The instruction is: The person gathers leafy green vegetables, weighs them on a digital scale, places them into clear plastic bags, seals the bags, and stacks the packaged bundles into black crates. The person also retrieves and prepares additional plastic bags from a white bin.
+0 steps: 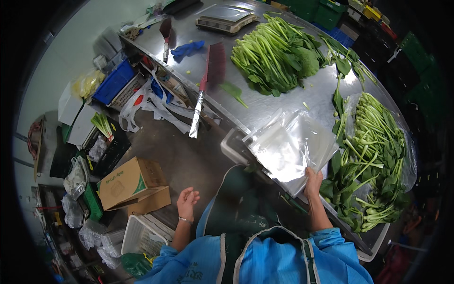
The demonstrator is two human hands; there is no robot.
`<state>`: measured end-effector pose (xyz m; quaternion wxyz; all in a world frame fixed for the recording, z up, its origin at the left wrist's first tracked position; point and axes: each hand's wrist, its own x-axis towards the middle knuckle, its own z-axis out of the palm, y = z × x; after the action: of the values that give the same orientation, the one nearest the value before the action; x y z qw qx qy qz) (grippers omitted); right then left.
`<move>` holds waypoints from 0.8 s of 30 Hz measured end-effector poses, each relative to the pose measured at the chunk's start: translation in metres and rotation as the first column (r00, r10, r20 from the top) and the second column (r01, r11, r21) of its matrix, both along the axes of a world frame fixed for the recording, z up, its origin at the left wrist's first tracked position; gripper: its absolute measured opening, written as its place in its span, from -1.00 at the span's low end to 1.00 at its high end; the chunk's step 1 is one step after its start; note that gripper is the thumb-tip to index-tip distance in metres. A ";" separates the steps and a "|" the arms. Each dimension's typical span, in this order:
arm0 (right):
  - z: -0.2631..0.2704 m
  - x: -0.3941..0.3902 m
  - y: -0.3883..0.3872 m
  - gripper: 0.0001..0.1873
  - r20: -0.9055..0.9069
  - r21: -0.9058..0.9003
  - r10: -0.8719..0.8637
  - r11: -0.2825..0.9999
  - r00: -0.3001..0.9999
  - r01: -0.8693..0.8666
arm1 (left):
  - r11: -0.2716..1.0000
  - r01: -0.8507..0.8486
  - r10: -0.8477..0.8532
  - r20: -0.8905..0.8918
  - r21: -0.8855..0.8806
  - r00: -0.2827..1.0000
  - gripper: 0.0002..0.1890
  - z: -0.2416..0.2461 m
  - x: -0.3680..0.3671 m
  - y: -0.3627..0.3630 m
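My right hand (pixel 313 181) grips the near edge of a stack of clear plastic bags (pixel 280 149), which spreads over the front edge of the steel table (pixel 227 106). Off to the left, my left hand (pixel 188 200) hangs in the air over the floor, empty, its fingers loosely bent. Beyond the bags lies a big pile of leafy green vegetables (pixel 280 53), pale stems to the left and leaves to the right. A second heap of greens (pixel 376 152) lies to the right of my right hand, partly on clear plastic.
A red-bristled brush (pixel 212 67) with a foil-wrapped handle juts over the table edge. Behind it are a blue glove (pixel 187 48), another brush (pixel 166 39) and a weighing scale (pixel 227 17). On the floor at left stand a cardboard box (pixel 131 184) and a white plastic basket (pixel 145 234).
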<state>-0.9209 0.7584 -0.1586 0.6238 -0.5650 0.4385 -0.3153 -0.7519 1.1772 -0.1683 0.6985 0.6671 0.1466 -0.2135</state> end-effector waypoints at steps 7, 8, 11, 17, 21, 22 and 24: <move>0.013 0.033 -0.005 -0.68 0.010 0.163 -0.037 0.986 0.999 0.035 | 0.966 -0.190 0.198 -0.034 0.173 0.980 -0.83 -0.021 0.000 0.087; 0.011 0.034 -0.005 -0.72 0.011 0.205 -0.028 0.978 1.000 0.025 | 0.959 -0.216 0.227 -0.038 0.182 0.973 -0.84 -0.026 0.014 0.087; 0.001 0.025 -0.009 -0.73 -0.006 0.260 -0.068 0.963 0.998 0.067 | 0.988 -0.121 0.113 0.081 0.093 0.990 -0.87 0.010 0.079 0.024; 0.009 0.031 -0.008 -0.64 -0.003 0.338 -0.152 0.930 0.988 0.144 | 0.999 0.047 -0.037 0.387 -0.015 0.921 -0.69 0.034 0.250 -0.082; 0.013 0.026 -0.006 -0.69 -0.041 0.394 -0.116 0.911 0.992 0.123 | 0.955 0.254 -0.295 0.405 0.151 0.866 -0.50 0.035 0.296 -0.138; 0.012 0.031 -0.007 -0.72 -0.052 0.367 -0.173 0.913 0.984 0.180 | 0.942 0.277 -0.329 0.369 0.190 0.869 -0.48 0.029 0.296 -0.147; 0.014 0.030 -0.006 -0.73 -0.043 0.387 -0.188 0.902 0.981 0.189 | 0.906 0.378 -0.414 0.209 0.189 0.886 -0.53 0.023 0.287 -0.164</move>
<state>-0.8910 0.7526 -0.1446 0.6893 -0.3853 0.5462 -0.2794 -0.4648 1.0133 -0.1453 0.6029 0.7525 -0.0649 -0.2571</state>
